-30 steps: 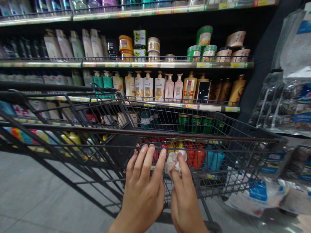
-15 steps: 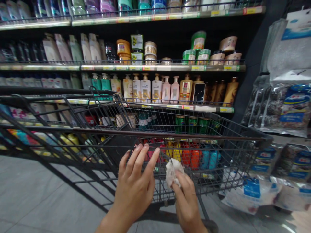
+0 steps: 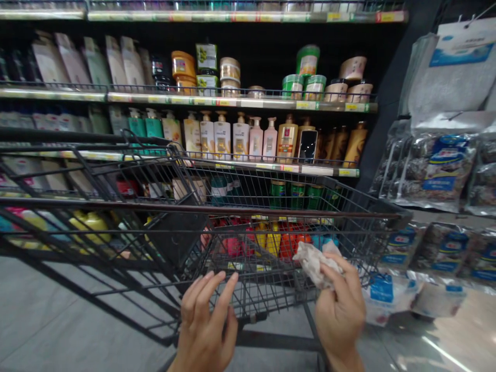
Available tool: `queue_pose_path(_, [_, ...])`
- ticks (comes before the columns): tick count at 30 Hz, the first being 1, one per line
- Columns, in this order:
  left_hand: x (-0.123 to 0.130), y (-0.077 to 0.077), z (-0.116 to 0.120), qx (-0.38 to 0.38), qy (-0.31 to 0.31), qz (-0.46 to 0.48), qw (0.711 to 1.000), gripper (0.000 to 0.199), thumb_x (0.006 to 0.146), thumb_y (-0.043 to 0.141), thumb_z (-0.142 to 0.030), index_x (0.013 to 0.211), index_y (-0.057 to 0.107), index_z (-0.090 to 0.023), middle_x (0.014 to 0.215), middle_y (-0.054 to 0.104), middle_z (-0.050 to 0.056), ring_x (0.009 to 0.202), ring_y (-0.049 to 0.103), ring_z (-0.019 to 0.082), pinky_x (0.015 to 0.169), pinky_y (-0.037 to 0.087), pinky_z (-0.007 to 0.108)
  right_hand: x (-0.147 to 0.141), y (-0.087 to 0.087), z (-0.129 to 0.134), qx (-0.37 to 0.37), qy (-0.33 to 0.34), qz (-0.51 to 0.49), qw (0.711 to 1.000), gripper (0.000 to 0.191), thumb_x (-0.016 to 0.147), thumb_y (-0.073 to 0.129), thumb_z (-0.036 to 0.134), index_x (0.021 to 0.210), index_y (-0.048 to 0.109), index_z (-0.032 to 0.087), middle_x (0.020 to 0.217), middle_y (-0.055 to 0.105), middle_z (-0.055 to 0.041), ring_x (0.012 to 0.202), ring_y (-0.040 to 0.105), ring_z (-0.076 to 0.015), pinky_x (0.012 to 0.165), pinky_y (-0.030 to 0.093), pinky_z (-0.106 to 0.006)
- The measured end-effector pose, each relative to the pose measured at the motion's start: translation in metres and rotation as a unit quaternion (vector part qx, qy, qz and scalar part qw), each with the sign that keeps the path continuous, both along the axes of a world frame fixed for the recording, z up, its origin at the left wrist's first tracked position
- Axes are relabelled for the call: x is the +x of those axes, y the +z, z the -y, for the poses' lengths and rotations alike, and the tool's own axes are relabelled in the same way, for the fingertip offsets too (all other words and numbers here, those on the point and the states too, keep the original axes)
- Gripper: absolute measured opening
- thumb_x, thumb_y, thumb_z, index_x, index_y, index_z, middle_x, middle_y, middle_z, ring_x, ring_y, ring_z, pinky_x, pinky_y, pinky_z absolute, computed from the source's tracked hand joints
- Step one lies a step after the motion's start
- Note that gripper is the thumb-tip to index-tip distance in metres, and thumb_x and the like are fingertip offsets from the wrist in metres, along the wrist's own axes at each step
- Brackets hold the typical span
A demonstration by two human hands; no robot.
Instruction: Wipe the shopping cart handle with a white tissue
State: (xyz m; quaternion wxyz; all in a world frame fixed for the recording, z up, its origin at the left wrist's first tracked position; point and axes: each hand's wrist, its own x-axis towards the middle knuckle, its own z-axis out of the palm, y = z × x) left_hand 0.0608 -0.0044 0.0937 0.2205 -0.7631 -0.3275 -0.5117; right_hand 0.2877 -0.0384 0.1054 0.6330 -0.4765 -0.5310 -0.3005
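A crumpled, off-white tissue (image 3: pixel 314 264) is pinched in the fingers of my right hand (image 3: pixel 341 305), near the side of a dark metal shopping cart (image 3: pixel 232 211). Lower and to the left, my left hand (image 3: pixel 209 320) has its fingers extended and apart, with nothing in it. It is in front of the cart's wire side; whether its fingertips touch the wire I cannot tell. Through the wire mesh, the cart's basket shows no goods inside.
Beyond the cart stand shelves (image 3: pixel 248 102) with shampoo bottles (image 3: pixel 222 135) and stacked jars (image 3: pixel 230 70). Packs of metal scourers (image 3: pixel 442 170) hang at the right. Grey floor tiles (image 3: pixel 39 305) show below the cart.
My right hand has moved right and slightly up with the tissue, which now looks more spread out. My left hand has dropped lower. The view has shifted to the right.
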Motion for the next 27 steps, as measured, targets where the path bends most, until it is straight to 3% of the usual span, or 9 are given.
queue_pose_path(4, [-0.001, -0.017, -0.006, -0.021, -0.002, -0.022, 1.000, 0.059, 0.089, 0.053, -0.013, 0.146, 0.041, -0.020, 0.121, 0.055, 0.009, 0.128, 0.044, 0.023, 0.120, 0.023, 0.037, -0.012, 0.010, -0.018, -0.011, 0.011, 0.003, 1.000, 0.030, 0.089, 0.041, 0.007, 0.110, 0.059, 0.018, 0.121, 0.053, -0.0136, 0.118, 0.055, -0.0242, 0.095, 0.049, -0.046])
queue_pose_path(7, [-0.002, -0.022, -0.010, -0.026, -0.012, -0.008, 1.000, 0.062, 0.092, 0.052, -0.015, 0.150, 0.035, -0.026, 0.123, 0.058, 0.007, 0.127, 0.047, 0.020, 0.122, 0.021, 0.039, -0.024, -0.001, -0.030, -0.030, 0.002, 0.001, 1.000, 0.022, 0.091, 0.051, 0.017, 0.112, 0.055, 0.016, 0.122, 0.049, -0.0160, 0.120, 0.050, -0.0270, 0.094, 0.048, -0.048])
queue_pose_path(13, [-0.006, -0.030, -0.017, -0.008, -0.019, -0.008, 1.000, 0.061, 0.091, 0.054, -0.015, 0.148, 0.039, -0.029, 0.121, 0.063, 0.004, 0.126, 0.050, 0.017, 0.122, 0.023, 0.035, -0.018, -0.030, -0.040, 0.015, -0.076, 0.037, 0.996, 0.016, 0.090, 0.056, 0.007, 0.100, 0.058, 0.019, 0.110, 0.055, -0.0107, 0.108, 0.053, -0.0226, 0.088, 0.048, -0.041])
queue_pose_path(19, [-0.008, -0.026, -0.019, -0.012, -0.026, -0.005, 1.000, 0.061, 0.091, 0.055, -0.013, 0.147, 0.040, -0.032, 0.119, 0.064, 0.003, 0.123, 0.052, 0.017, 0.121, 0.026, 0.036, -0.007, -0.051, -0.032, 0.025, -0.097, 0.075, 0.992, 0.027, 0.086, 0.056, 0.000, 0.102, 0.059, 0.021, 0.106, 0.059, -0.0086, 0.111, 0.057, -0.0231, 0.087, 0.050, -0.041])
queue_pose_path(23, [-0.012, -0.020, -0.017, -0.018, -0.035, -0.022, 0.999, 0.062, 0.091, 0.054, -0.013, 0.148, 0.038, -0.032, 0.119, 0.063, 0.003, 0.123, 0.051, 0.016, 0.120, 0.025, 0.033, 0.005, -0.066, -0.027, 0.002, -0.109, 0.076, 0.991, 0.022, 0.088, 0.053, 0.003, 0.098, 0.060, 0.021, 0.104, 0.059, -0.0085, 0.107, 0.058, -0.0223, 0.084, 0.051, -0.040])
queue_pose_path(27, [-0.014, -0.016, -0.016, -0.034, -0.042, -0.029, 0.998, 0.062, 0.092, 0.055, -0.015, 0.148, 0.037, -0.033, 0.118, 0.061, 0.003, 0.122, 0.050, 0.017, 0.119, 0.025, 0.034, 0.014, -0.064, -0.027, 0.005, -0.098, 0.041, 0.994, 0.018, 0.089, 0.051, 0.004, 0.096, 0.058, 0.020, 0.102, 0.057, -0.0088, 0.099, 0.058, -0.0196, 0.079, 0.053, -0.037])
